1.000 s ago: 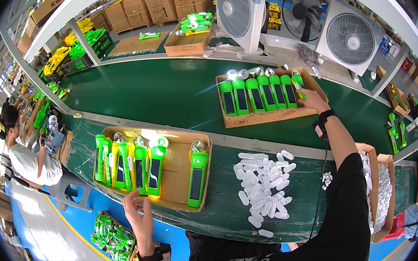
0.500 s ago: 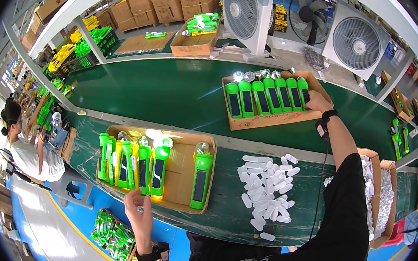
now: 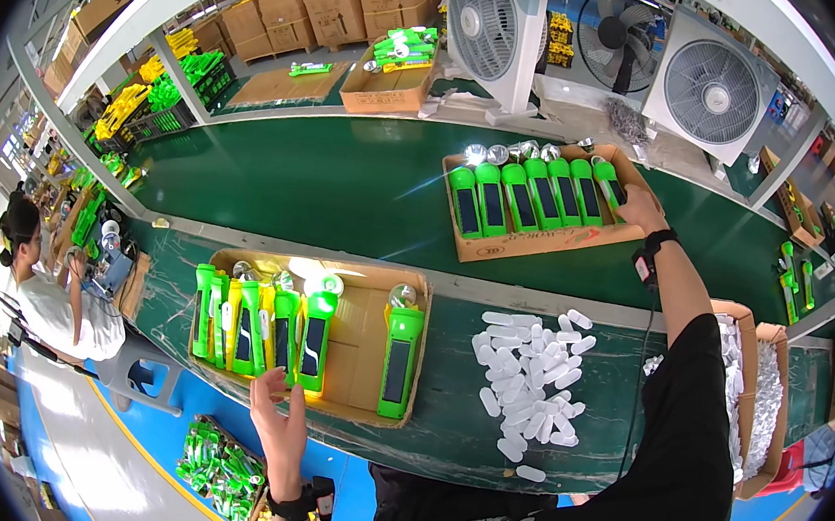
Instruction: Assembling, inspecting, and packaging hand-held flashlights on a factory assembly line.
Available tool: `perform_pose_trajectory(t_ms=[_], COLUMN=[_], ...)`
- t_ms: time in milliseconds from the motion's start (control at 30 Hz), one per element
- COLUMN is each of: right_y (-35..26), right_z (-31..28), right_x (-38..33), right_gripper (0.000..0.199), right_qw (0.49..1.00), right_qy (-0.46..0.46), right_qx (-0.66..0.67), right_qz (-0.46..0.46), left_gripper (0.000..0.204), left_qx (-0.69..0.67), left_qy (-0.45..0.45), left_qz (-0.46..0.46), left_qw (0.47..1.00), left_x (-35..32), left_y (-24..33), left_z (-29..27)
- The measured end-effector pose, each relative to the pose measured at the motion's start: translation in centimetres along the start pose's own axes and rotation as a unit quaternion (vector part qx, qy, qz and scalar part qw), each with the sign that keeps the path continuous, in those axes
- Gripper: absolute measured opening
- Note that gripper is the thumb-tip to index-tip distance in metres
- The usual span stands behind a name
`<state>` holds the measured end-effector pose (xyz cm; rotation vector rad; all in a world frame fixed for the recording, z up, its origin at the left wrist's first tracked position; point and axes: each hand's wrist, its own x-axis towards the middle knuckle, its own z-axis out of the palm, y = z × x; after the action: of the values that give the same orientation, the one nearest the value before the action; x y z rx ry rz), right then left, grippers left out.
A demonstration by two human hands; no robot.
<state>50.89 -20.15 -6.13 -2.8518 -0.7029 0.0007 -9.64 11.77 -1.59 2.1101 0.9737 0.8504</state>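
Across the table my right hand (image 3: pixel 641 210) has its fingers closed on the lower end of a green flashlight (image 3: pixel 607 175) with a dark panel. That flashlight leans at the right end of a row of similar green flashlights (image 3: pixel 514 191) in a cardboard box (image 3: pixel 524 248). My left hand (image 3: pixel 279 425), empty with fingers apart, hovers by the front edge of a nearer cardboard box (image 3: pixel 352 367). Inside this box, green and yellow flashlights (image 3: pixel 314 341) stand side by side on the left, and one green flashlight (image 3: pixel 396 359) lies alone on the right.
A pile of white oval plastic pieces (image 3: pixel 530 377) lies on the near table. Open cartons (image 3: pixel 766 405) of small parts stand at its right end. Box fans (image 3: pixel 714 88) are at the back. At the far left sits a person (image 3: pixel 66 312). A dark cable (image 3: pixel 641 383) hangs from my right wrist.
The flashlight at my right hand has tilted, its lower end swinging right and away from the row. My right hand has shifted slightly right and nearer. My left hand has barely moved.
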Motion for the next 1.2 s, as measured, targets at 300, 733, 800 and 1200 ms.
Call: perform_pose_trajectory(t_ms=[300,733,800,1200], right_y=[-6.3,-23.1,-23.1,-22.8], right_z=[-8.6,-10.1,-8.5,-6.1], right_x=[-8.6,-35.3,-36.8,-41.3], right_gripper=[0.035,0.034,0.032,0.028], right_qw=[0.866,0.775,0.793,0.862], right_qy=[0.21,0.009,-0.013,0.006], right_qx=[0.451,0.63,0.605,0.503], right_qz=[-0.043,-0.052,-0.065,-0.063], left_gripper=[0.043,0.049,0.044,0.068], left_qx=[0.126,0.434,0.498,0.482], left_qy=[-0.051,-0.134,-0.107,-0.136], left_qz=[0.124,0.082,0.085,0.077], left_qw=[0.983,0.887,0.856,0.862], left_x=[3.7,5.8,6.1,6.8], left_y=[-1.0,-1.1,-1.9,-2.5], left_z=[1.7,6.0,6.7,8.1])
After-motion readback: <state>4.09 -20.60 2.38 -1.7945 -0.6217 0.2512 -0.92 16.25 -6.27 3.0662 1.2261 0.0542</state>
